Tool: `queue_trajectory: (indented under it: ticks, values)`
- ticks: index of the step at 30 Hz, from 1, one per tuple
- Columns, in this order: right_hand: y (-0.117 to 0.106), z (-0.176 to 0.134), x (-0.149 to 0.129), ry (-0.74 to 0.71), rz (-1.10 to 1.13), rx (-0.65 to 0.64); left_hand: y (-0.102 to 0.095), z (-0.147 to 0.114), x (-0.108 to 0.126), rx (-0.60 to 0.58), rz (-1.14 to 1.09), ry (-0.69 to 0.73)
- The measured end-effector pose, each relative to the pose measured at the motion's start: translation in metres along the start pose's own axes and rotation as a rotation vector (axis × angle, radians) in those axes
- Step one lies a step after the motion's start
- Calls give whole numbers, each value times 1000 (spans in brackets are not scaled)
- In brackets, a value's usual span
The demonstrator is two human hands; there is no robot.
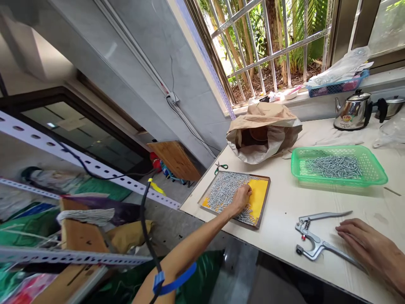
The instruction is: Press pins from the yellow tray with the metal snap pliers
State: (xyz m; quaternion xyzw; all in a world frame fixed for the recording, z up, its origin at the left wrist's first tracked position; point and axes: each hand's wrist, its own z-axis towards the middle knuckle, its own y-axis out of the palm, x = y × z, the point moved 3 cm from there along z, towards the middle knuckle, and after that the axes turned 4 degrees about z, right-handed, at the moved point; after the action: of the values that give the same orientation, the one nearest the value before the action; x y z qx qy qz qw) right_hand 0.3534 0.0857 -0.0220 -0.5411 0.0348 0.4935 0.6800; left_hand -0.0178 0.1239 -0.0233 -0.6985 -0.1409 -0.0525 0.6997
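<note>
My left hand point(242, 198) is over a shallow tray point(264, 202) with a yellow bottom, its fingers curled together among many small silvery screw-like pieces point(223, 190). What the fingers hold, if anything, is hidden. My right hand point(367, 242) lies on the table at the right with its fingers stretched out. Beside it, partly covered by the hand, is a metal hand-press plier point(316, 245) with long handles and a spring. Behind stands a green perforated basket point(375, 169) with more silvery pieces point(335, 166) in it.
Green-handled scissors point(220, 167) lie behind the tray. An open brown paper bag point(265, 131) stands near the window. A steel kettle point(352, 110) and a blue basket point(338, 86) are at the back right. The table's left edge runs close to the tray.
</note>
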Motion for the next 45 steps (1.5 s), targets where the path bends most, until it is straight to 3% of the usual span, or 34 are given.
queue_trajectory:
  ticks: [7,11,15,18,20,23,28,30,32,39,42,45]
  values:
    - [0,-12,-1,31,1,-69,-27,-4,11,62,-66,22]
    - [0,-19,-14,20,-129,-216,-32,-20,35,108,-235,24]
    - [4,-24,-27,4,-222,-311,-2,-58,75,-136,-550,33]
    - [10,-30,-33,-8,-282,-269,23,-85,99,-314,-570,29]
    - [12,-35,-37,-39,-343,-216,35,-97,107,-363,-542,25]
    - [13,-41,-43,-97,-419,-142,44,-106,109,-303,-459,128]
    - [12,-42,-47,-141,-411,-72,50,-119,109,-98,-378,495]
    - [11,-42,-49,-155,-416,-48,51,-122,108,-61,-416,531]
    - [10,-42,-52,-173,-436,-29,52,-121,105,-89,-471,448]
    - [4,-42,-67,-294,-550,70,54,-115,102,-431,-781,-198]
    - [5,-41,-69,-319,-582,100,54,-120,110,-561,-888,-319]
    - [5,-40,-69,-325,-582,97,51,-120,118,-597,-876,-343]
